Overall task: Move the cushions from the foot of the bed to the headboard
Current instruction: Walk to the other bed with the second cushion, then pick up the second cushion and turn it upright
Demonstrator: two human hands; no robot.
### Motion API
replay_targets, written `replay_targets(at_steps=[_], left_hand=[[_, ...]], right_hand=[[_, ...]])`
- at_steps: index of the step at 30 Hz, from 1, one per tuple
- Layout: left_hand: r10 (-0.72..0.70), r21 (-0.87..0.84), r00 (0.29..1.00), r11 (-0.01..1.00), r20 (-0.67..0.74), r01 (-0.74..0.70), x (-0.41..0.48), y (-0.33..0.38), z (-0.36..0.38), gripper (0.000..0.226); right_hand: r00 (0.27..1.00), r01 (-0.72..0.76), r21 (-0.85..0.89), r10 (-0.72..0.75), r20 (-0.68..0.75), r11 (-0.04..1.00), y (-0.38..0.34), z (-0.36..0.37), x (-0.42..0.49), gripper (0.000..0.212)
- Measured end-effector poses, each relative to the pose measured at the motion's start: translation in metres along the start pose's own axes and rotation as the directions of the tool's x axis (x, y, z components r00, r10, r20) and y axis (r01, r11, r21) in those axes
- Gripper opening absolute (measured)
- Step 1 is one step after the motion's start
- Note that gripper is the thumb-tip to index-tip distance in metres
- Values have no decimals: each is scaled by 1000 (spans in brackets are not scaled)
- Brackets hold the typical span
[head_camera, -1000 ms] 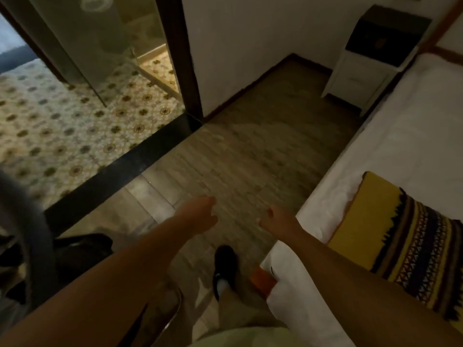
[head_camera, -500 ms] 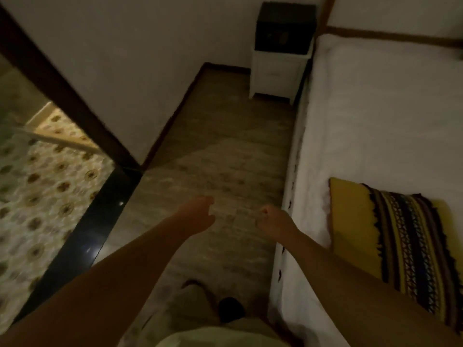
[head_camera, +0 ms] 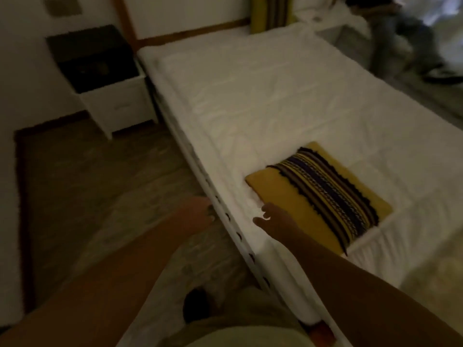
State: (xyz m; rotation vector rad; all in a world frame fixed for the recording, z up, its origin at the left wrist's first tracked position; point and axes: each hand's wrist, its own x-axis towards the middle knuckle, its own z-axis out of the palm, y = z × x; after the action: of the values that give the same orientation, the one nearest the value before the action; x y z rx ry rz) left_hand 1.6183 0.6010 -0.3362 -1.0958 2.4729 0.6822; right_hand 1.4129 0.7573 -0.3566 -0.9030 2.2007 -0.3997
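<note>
While the right hand (head_camera: 274, 219) hovers spread at the striped yellow cushion's (head_camera: 323, 194) near-left corner, pinching that corner firmly seems best; left hand (head_camera: 198, 211) hangs loosely spread.

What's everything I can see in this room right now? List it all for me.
Cushion at foot: one, yellow with a dark striped band, flat on the bed's near end.
Cushion at headboard: one, yellow with stripes, upright at the far end.
Bed: one, white cover, running from near right to the far wall.
Headboard: one, brown wooden strip along the far wall.
Nightstand: one, white with a dark top, left of the bed's far end.
Floor: brown wood planks, left of the bed.
Left hand: one, empty, over the floor by the bed's edge.
Right hand: one, open, reaching at the near cushion's corner.
</note>
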Motion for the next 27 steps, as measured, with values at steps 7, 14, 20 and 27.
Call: replay_targets(at_steps=[7, 14, 20, 27], left_hand=[[217, 70, 974, 973, 61, -221, 92, 64, -40, 63], [321, 202, 926, 911, 200, -360, 188, 153, -55, 71], [448, 186, 863, 851, 232, -492, 243, 229, -66, 51], [472, 125, 811, 834, 345, -538, 302, 266, -52, 31]], right_hand=[[966, -209, 143, 227, -123, 967, 47, -41, 13, 57], [914, -309, 333, 375, -153, 891, 115, -86, 49, 52], [852, -398, 401, 495, -173, 825, 169, -114, 61, 44], [780, -486, 482, 611, -137, 729, 213, -122, 63, 48]])
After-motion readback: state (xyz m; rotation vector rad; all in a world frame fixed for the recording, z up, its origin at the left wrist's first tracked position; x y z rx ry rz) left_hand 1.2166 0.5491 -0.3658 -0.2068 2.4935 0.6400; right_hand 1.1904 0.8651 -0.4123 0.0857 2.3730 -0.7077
